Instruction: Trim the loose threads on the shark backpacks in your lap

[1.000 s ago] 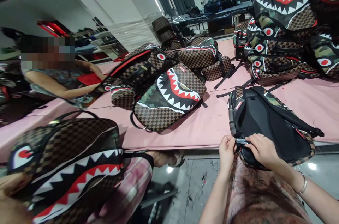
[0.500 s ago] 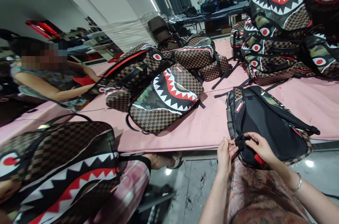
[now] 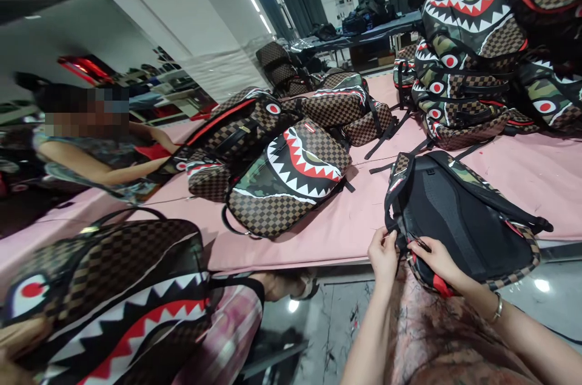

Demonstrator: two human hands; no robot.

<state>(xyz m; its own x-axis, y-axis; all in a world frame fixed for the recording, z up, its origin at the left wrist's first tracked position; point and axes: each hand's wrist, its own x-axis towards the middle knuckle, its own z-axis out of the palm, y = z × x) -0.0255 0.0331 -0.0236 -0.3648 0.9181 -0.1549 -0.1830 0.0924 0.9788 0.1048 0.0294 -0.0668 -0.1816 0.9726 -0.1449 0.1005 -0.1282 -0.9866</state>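
Note:
A backpack (image 3: 459, 215) lies at the pink table's front edge, its black padded back facing up and its lower end over my lap. My left hand (image 3: 383, 251) is closed at its near left edge, pinching the black shoulder strap (image 3: 394, 221) near its lower end. Just right of it, my right hand (image 3: 436, 261) is closed around a small dark pointed tool that looks like thread snips (image 3: 422, 244); the fingers hide part of it. Something red (image 3: 440, 285) shows beneath this hand, on the bag's edge.
Another shark-mouth backpack (image 3: 291, 182) lies on the pink table (image 3: 282, 254). More are stacked at the right (image 3: 473, 27). A person (image 3: 86, 148) sits across at the left. At the near left, another person's hand (image 3: 25, 336) touches a large backpack (image 3: 136, 288). Thread scraps litter the floor.
My right hand has moved slightly left and down, and the dark tool now shows between its fingers. My left hand has shifted a little up and left along the strap. The view has tilted slightly.

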